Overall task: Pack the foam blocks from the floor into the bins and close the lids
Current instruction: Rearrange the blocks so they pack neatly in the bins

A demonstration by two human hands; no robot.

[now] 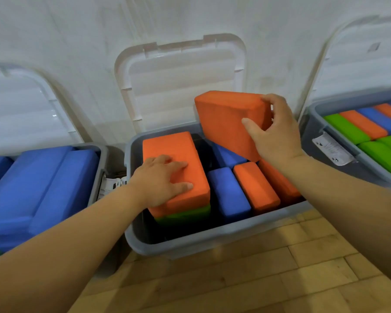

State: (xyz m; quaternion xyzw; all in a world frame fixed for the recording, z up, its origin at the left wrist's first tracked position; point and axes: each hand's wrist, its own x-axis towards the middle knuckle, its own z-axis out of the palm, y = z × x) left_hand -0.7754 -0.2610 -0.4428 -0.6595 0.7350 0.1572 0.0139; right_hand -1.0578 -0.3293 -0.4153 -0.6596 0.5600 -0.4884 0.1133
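wooden plank floor (235,279) nearest, left hand (165,179), fingers straight, presses a flat-lying orange foam block (174,145) in the grey plastic middle bin (190,242), right hand (273,132) clamped on a tilted orange foam block (224,123) above it, bins look nearly full, white lids (181,86) all open.

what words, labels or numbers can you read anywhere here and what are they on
Nothing here reads clearly.
A white sticker on the right bin wall: print too blurred to read.
A small grey mark on that bin's lid: too small to tell if it is text.
The orange block in the right hand and the other foam blocks: no print shows.
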